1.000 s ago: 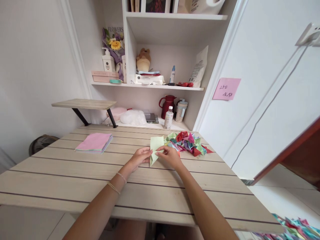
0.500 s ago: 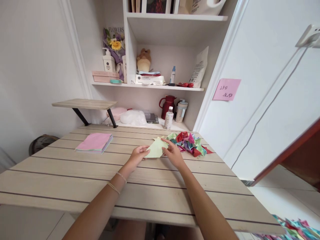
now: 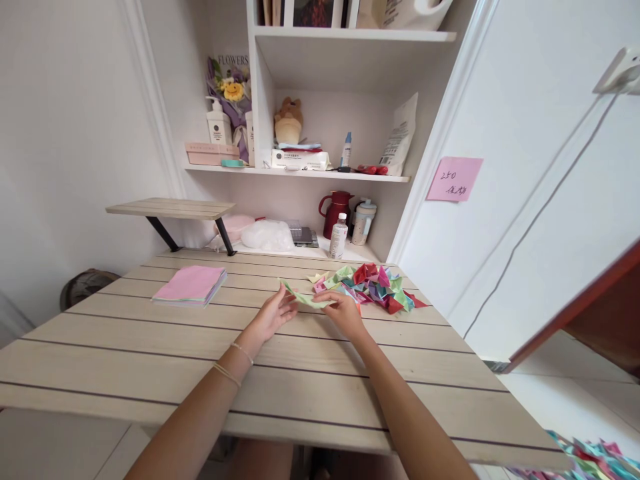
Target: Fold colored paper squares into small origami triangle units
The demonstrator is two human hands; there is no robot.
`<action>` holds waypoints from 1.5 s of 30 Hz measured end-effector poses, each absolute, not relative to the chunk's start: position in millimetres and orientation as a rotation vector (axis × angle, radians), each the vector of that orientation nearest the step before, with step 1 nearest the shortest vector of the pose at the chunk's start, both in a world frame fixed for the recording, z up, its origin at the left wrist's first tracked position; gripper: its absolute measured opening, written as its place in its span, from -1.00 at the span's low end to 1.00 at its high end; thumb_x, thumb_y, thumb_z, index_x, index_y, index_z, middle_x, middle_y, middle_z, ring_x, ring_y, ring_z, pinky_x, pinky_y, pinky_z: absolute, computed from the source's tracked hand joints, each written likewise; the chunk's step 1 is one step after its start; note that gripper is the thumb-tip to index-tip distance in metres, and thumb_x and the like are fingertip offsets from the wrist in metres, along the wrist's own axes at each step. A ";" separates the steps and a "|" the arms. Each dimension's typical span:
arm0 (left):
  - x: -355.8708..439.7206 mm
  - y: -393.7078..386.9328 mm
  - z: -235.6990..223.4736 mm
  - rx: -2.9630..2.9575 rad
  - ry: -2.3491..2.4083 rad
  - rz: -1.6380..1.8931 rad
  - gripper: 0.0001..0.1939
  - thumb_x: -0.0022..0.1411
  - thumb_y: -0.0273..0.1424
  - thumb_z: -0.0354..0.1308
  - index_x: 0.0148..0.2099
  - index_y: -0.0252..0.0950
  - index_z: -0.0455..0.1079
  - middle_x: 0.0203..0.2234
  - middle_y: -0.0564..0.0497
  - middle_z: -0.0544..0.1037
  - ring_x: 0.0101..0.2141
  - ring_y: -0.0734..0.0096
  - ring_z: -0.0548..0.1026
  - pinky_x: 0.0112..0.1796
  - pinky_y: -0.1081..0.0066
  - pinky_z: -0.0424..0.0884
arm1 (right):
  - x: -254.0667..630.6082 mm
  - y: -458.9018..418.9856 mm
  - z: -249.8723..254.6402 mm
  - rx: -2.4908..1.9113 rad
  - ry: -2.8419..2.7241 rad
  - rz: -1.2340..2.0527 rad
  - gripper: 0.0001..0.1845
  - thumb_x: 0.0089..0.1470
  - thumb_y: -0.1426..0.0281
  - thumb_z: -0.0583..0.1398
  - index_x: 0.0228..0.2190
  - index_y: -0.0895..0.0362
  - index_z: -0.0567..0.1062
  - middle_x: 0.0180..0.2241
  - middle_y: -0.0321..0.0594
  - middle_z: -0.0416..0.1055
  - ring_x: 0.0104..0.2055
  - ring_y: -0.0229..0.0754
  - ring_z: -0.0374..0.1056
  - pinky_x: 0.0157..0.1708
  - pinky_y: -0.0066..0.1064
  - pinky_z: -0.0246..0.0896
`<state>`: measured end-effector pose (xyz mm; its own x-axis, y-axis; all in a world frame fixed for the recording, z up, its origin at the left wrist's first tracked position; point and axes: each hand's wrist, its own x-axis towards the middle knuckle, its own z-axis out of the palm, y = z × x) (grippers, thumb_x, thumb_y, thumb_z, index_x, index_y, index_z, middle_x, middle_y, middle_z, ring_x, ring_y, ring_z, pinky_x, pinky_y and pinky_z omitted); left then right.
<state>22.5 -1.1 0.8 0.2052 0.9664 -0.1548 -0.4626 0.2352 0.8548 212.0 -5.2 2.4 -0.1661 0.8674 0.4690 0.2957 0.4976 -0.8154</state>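
Observation:
A folded sheet of light green origami paper is seen nearly edge-on, raised a little above the wooden table. My right hand pinches its right end between thumb and fingers. At the other end, my left hand has its thumb against the paper, with the fingers slightly spread below it; their exact contact is partly hidden. Just beyond my right hand lies a heap of folded paper pieces in red, green, pink and purple.
Left on the table is a stack of square paper, pink on top. A small raised shelf stands behind it. Along the back are a bottle, a red jug and a tumbler. More folded paper lies at lower right.
The green paper has been turned from upright, to flat and slanted, to nearly edge-on. Both hands stay at its ends; my left fingers have loosened and spread.

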 end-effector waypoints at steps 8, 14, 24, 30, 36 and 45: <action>24.8 -4.6 3.2 0.897 0.768 1.222 -0.55 -0.06 -0.38 0.25 -0.07 -0.35 0.34 -0.23 -0.18 0.51 -0.23 0.23 0.48 -0.18 0.26 0.38 | 210.2 -4.5 4.7 -0.935 -1.436 0.916 -0.63 0.01 0.30 0.01 -0.13 0.08 0.36 -0.24 -0.15 0.40 -0.27 -0.16 0.36 -0.40 -0.32 0.32; 27.6 -5.4 0.6 0.928 0.791 1.266 -0.56 -0.10 -0.41 0.27 -0.10 -0.38 0.38 -0.26 -0.18 0.53 -0.21 0.21 0.47 -0.15 0.24 0.37 | 204.3 -7.5 -0.9 -1.103 -1.382 0.850 -0.64 -0.20 0.20 0.22 -0.36 0.17 0.37 -0.55 -0.28 0.34 -0.54 -0.23 0.28 -0.54 -0.39 0.24; 41.3 -12.4 -3.0 0.948 0.700 1.194 -0.67 -0.05 -0.41 0.24 -0.17 -0.40 0.41 -0.33 -0.10 0.53 -0.35 0.39 0.48 -0.15 0.28 0.36 | 189.8 -21.9 -0.2 -1.054 -1.679 0.231 -0.83 -0.18 0.33 0.23 -0.43 0.09 0.45 -0.22 -0.15 0.33 -0.10 -0.07 0.20 -0.14 -0.25 0.12; 38.8 -8.7 -1.2 0.893 0.594 1.156 -0.72 0.07 -0.34 0.14 -0.19 -0.42 0.37 -0.38 -0.16 0.54 -0.38 0.33 0.51 -0.17 0.26 0.37 | 189.8 -18.0 -1.5 -0.977 -1.790 0.311 -0.75 -0.15 0.31 0.22 -0.34 0.10 0.47 -0.16 -0.11 0.34 -0.03 -0.05 0.20 -0.10 -0.24 0.12; 39.0 -10.3 2.1 0.928 0.589 1.138 -0.71 0.06 -0.38 0.15 -0.16 -0.42 0.33 -0.34 -0.17 0.54 -0.23 0.21 0.49 -0.08 0.14 0.29 | 197.7 -14.4 -0.6 -1.098 -1.778 0.234 -0.62 -0.10 0.26 0.18 -0.18 0.11 0.44 -0.14 -0.09 0.39 -0.11 -0.05 0.29 -0.14 -0.24 0.17; 40.4 -5.5 -9.3 1.147 0.765 1.138 -0.67 -0.02 -0.29 0.21 -0.25 -0.43 0.35 -0.37 -0.13 0.54 -0.28 0.26 0.50 -0.12 0.14 0.35 | 203.7 -17.2 6.5 -1.375 -1.920 0.316 -0.51 -0.04 0.14 0.12 -0.08 0.09 0.39 -0.32 -0.12 0.49 -0.33 -0.10 0.37 -0.31 -0.36 0.20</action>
